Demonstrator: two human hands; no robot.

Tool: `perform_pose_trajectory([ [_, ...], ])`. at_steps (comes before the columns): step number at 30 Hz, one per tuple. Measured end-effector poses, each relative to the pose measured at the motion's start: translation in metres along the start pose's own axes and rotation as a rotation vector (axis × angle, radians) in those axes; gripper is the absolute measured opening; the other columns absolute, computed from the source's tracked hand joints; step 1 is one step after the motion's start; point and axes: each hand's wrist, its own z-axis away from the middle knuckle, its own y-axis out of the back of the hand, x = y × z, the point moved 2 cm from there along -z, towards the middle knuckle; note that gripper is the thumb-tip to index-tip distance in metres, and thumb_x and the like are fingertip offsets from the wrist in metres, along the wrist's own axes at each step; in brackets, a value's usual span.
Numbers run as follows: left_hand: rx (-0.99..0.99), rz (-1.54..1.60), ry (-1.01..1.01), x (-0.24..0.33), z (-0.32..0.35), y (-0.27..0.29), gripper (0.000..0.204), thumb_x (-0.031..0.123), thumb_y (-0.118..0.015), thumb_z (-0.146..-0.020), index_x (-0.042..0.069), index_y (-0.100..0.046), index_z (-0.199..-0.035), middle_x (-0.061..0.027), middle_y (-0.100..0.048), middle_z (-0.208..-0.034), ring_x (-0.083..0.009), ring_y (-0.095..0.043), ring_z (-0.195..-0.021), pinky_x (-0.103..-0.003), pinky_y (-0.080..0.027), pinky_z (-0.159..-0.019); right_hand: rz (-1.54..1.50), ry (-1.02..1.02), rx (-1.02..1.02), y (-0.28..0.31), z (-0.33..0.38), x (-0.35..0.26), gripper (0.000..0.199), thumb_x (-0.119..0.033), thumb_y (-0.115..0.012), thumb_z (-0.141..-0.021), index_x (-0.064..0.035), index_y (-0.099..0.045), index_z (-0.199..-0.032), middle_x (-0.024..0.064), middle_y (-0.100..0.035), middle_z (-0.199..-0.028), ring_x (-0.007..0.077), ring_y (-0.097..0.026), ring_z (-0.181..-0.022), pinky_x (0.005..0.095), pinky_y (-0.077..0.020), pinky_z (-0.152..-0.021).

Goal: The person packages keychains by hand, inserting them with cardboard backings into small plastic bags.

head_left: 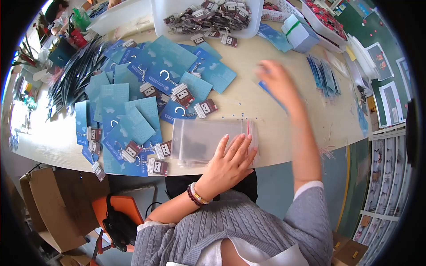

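My left hand lies flat with its fingers stretched out over a stack of clear plastic bags at the table's near edge. Farther up and to the right, my right hand is smeared by motion. A narrow blue piece shows at that hand's left side; whether the hand holds it cannot be made out. Left of the bags lie many blue cards in a loose spread. Brown-and-white keychains with metal rings rest on and among them.
A white bin at the back holds a heap of keychains. Dark strips lie at the far left. Blue packets, a pale blue box and a tray of red items stand right. An orange chair is below the table.
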Motion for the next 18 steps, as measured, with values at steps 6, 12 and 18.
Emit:
perform_pose_trajectory([
  [6,0.024,-0.036,-0.009,-0.002,0.004,0.000,0.056,0.042,-0.056,-0.081,0.007,-0.047,-0.124,-0.0129,-0.041,-0.132,-0.0264,-0.035,-0.127,-0.047,-0.024,-0.104,0.238,0.164,-0.290,-0.086,-0.009,-0.117,0.063,-0.056,-0.069,-0.064,-0.0053,-0.055,-0.099,0.0120,-0.056,-0.098,0.0283,-0.059,-0.089,0.0381,-0.0462,-0.077],
  [12,0.056,-0.088,-0.009,-0.002,0.005,0.003,0.055,0.042,-0.055,-0.081,0.006,-0.048,-0.122,-0.0123,-0.043,-0.130,-0.0264,-0.038,-0.124,-0.047,-0.027,-0.103,0.346,0.353,-0.112,-0.116,-0.024,-0.130,0.074,-0.053,-0.075,-0.056,-0.0068,-0.049,-0.107,0.0153,-0.053,-0.099,0.0314,-0.058,-0.092,0.0413,-0.0445,-0.078],
  [18,0.102,-0.053,-0.017,-0.004,0.008,0.002,0.053,0.042,-0.056,-0.080,0.007,-0.050,-0.119,-0.0129,-0.045,-0.128,-0.0261,-0.039,-0.123,-0.046,-0.028,-0.102,0.210,0.315,-0.619,-0.104,-0.079,-0.130,0.066,-0.035,-0.075,-0.064,-0.0053,-0.045,-0.115,0.0138,-0.053,-0.098,0.0279,-0.054,-0.097,0.0408,-0.0432,-0.081],
])
